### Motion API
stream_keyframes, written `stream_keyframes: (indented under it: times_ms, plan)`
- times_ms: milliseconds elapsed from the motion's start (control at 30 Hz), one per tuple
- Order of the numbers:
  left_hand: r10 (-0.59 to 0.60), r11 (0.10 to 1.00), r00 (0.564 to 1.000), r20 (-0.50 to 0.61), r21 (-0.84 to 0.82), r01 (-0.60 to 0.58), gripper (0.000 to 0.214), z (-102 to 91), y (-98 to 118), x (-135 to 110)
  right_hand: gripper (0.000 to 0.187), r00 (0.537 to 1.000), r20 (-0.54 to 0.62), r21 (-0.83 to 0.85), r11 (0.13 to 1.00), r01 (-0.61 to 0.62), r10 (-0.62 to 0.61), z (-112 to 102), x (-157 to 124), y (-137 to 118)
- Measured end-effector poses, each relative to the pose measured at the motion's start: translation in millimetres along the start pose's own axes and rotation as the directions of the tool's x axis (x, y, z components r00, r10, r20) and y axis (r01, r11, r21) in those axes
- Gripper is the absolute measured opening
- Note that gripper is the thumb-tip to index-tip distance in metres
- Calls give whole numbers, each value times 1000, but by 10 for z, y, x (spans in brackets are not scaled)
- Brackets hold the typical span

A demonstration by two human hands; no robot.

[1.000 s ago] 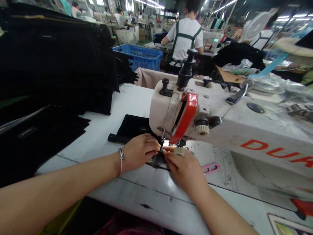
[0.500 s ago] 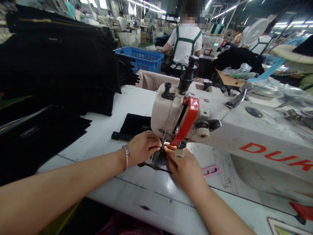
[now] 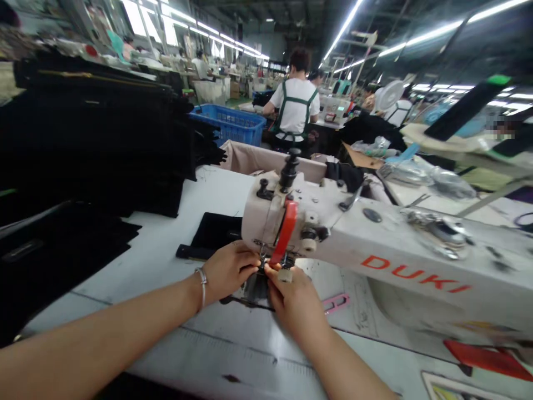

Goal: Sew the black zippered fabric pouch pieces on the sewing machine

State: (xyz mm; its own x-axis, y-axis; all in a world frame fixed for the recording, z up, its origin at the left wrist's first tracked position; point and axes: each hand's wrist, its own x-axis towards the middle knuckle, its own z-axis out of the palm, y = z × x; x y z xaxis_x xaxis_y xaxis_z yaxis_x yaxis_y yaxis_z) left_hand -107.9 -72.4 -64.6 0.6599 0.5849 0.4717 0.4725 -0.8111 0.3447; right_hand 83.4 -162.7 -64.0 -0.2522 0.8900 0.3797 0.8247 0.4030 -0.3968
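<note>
A white sewing machine (image 3: 333, 222) with red DUKI lettering stands before me, a red guard beside its needle area. My left hand (image 3: 229, 269), with a bracelet on the wrist, has its thumb and fingers pinched together just left of the needle. From the right, my right hand (image 3: 295, 297) is closed with its fingertips beside the presser foot, a pale ring-like piece on one finger. What the fingertips grip is too small and dark to make out. A black fabric piece (image 3: 216, 230) with a small label lies flat behind my left hand, partly hidden by the machine head.
Tall stacks of black fabric pieces (image 3: 100, 144) stand on the left. A pink thread snipper (image 3: 336, 303) lies right of my right hand. Behind the machine are a cloth-lined bin (image 3: 237, 158), a blue basket (image 3: 233, 122) and a co-worker in white (image 3: 291, 108). Thread cones (image 3: 466, 111) stand right.
The view has tilted up and shifted right, so the machine appears lower and further left. Both hands stay at the needle in nearly the same pose.
</note>
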Motion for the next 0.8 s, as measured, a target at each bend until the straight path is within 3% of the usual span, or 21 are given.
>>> stream_keyframes:
  times_ms: [267, 433, 567, 667, 733, 800]
  plan:
    - [58, 998, 996, -62, 14, -58, 20, 92, -140, -107, 27, 998, 46, -11, 999, -33, 34, -25, 43, -70]
    - [48, 999, 999, -22, 13, -47, 20, 83, -230, -72, 27, 999, 11, -48, 998, -44, 45, -30, 58, -62]
    - [-2, 997, 995, 96, 80, -5, 33, -128, -166, -34, 31, 998, -56, 22, 1000, 10, -9, -43, 26, -37]
    - [-97, 986, 972, 212, 153, 65, 78, -365, 41, -220, 33, 993, -104, 96, 993, 62, -52, -66, -67, 54]
    - [-57, 990, 961, 272, 140, 19, 99, -468, 200, -477, 31, 985, -145, 83, 990, 111, -98, -32, -111, 218]
    - [18, 989, 938, 346, 132, -68, 84, -553, 358, -790, 31, 969, -166, 68, 978, 199, -186, 56, -119, 428]
